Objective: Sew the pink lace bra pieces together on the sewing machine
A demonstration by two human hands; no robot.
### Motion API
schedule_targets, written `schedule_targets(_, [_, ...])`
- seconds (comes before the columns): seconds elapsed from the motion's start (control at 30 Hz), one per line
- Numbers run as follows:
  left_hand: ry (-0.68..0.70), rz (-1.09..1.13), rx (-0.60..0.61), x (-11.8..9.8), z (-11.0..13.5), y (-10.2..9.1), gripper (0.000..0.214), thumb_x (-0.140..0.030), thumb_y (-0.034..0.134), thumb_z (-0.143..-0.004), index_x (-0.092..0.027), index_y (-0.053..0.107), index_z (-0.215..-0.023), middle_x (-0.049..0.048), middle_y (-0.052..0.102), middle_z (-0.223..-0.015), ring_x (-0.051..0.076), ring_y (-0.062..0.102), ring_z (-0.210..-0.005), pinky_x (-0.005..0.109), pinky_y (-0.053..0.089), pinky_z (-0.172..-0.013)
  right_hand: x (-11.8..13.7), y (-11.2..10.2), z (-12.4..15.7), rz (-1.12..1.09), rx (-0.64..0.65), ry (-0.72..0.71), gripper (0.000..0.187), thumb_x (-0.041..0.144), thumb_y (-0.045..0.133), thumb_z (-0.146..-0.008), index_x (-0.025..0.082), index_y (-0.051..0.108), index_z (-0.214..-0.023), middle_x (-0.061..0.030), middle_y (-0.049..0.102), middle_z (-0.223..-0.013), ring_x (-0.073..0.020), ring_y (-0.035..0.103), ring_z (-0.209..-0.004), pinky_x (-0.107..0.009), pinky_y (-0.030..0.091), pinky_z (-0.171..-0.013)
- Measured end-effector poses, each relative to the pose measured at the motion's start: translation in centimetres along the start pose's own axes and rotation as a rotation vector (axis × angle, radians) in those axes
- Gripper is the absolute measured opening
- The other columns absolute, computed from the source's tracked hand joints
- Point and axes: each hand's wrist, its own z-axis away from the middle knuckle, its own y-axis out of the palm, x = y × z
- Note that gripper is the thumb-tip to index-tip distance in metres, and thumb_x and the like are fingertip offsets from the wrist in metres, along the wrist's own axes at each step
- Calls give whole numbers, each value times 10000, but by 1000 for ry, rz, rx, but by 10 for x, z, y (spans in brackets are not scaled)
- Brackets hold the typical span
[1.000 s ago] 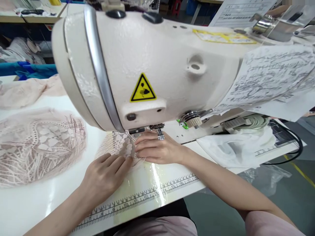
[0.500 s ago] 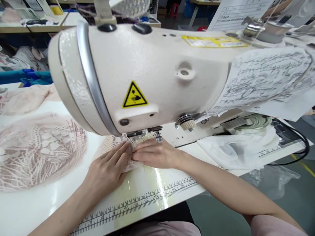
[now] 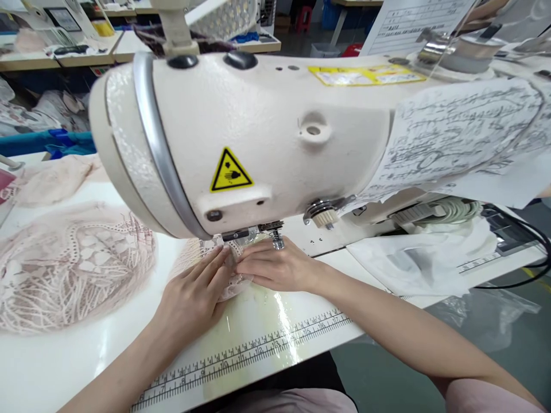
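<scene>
A cream sewing machine fills the middle of the view, with its presser foot just above my fingers. Under the foot lies a small piece of pale pink lace. My left hand rests flat on the lace, fingers stretched toward the foot. Opposite it, my right hand also lies flat with fingers together, its tips touching the left fingertips on the lace. Both press the lace on the table; neither grips anything.
A heap of pink lace pieces lies on the white table at the left. A printed ruler runs along the front edge. White plastic bags and black cables sit at the right, papers hang on the machine.
My left hand has slid forward and up along the lace until its fingertips meet the right hand's by the presser foot. The right hand has stayed put.
</scene>
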Motion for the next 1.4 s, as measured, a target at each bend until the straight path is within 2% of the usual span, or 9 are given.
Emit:
schedule_targets(0.07, [11,-13,0,-1,-1,1,262,-219,473,-916,-93,610,-1101,150,662,-1233,261,629,-1148,355,587,-877,2,-4,0,43,-82,22,206,184,447,-964,206,652,-948,37,716,-826,-78,639,-741,-218,461,-568])
schedule_targets(0.2, [19,-44,-1,-2,-2,3,289,-227,448,-931,-87,602,-1131,138,652,-1254,247,619,-1164,345,580,-892,2,-7,-2,86,-220,29,182,188,478,-951,211,654,-911,57,728,-829,-76,648,-721,-230,463,-588])
schedule_targets(0.57, [12,-42,-14,-2,-4,8,300,-183,453,-923,-66,595,-1160,152,650,-1250,269,616,-1165,365,596,-864,-8,-4,-2,75,-178,25,189,235,469,-973,196,654,-979,10,746,-919,-87,681,-699,-234,567,-661])
schedule_targets(0.7, [6,-28,-32,-1,-3,11,285,-159,493,-905,-55,603,-1147,160,640,-1264,280,605,-1180,368,596,-873,-7,-8,-4,77,-145,63,236,251,440,-991,191,667,-980,-3,742,-919,-83,670,-657,-240,567,-657])
schedule_targets(0.8, [15,-16,-60,-1,-5,10,250,-134,504,-898,-56,615,-1108,151,662,-1232,268,625,-1154,363,592,-888,-7,-10,-5,154,-122,90,250,258,431,-995,201,675,-990,0,739,-931,-77,646,-605,-239,542,-592])
schedule_targets(0.9, [46,4,-83,-2,-6,7,194,-100,516,-885,-75,628,-1042,132,686,-1195,241,646,-1125,351,578,-921,-6,-9,-5,189,-144,64,231,246,454,-983,206,681,-975,12,743,-917,-81,659,-645,-225,528,-564])
schedule_targets(1.03, [51,16,-62,1,-5,3,143,-140,519,-893,-99,628,-975,122,699,-1173,226,661,-1099,327,590,-890,-2,-6,-7,120,-216,-24,185,162,506,-933,185,686,-898,28,749,-876,-101,691,-845,-235,570,-718])
schedule_targets(1.2, [43,-4,-60,8,-2,1,158,-133,473,-890,-106,619,-943,135,716,-1121,215,698,-1012,304,604,-834,4,0,-11,95,-196,-52,193,146,531,-921,201,679,-811,60,754,-874,-66,678,-789,-239,538,-918])
schedule_targets(1.4, [-7,-17,-57,14,-1,3,228,-36,417,-823,-136,609,-892,111,718,-1126,205,708,-982,290,607,-809,7,12,-12,117,-192,-28,199,83,531,-903,201,664,-812,66,755,-930,-76,684,-875,-265,524,-971])
